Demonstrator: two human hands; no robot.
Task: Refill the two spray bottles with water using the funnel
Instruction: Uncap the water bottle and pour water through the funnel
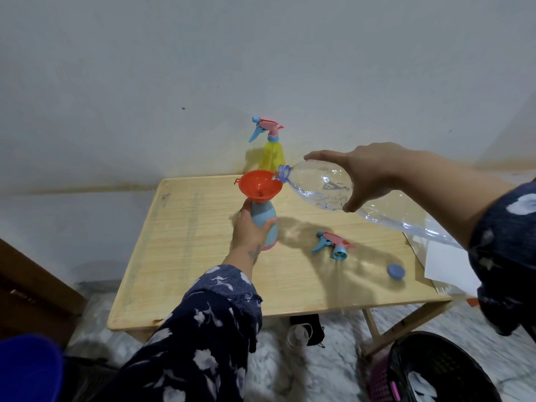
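A light blue spray bottle (pixel 265 217) stands on the wooden table (pixel 185 256) with its spray head off. An orange funnel (pixel 258 185) sits in its neck. My left hand (pixel 249 227) grips the bottle's body. My right hand (pixel 365 175) holds a clear plastic water bottle (pixel 319 185), tilted with its mouth over the funnel's rim. The removed pink and blue spray head (pixel 333 245) lies on the table to the right. A yellow spray bottle (pixel 272 153) with its head on stands at the table's far edge.
A blue bottle cap (pixel 396 271) lies near the table's right front. White papers (pixel 446 265) rest on the right edge. A dark basket (pixel 435 369) and a small clear bottle (pixel 297 336) sit on the floor. A wall stands close behind the table.
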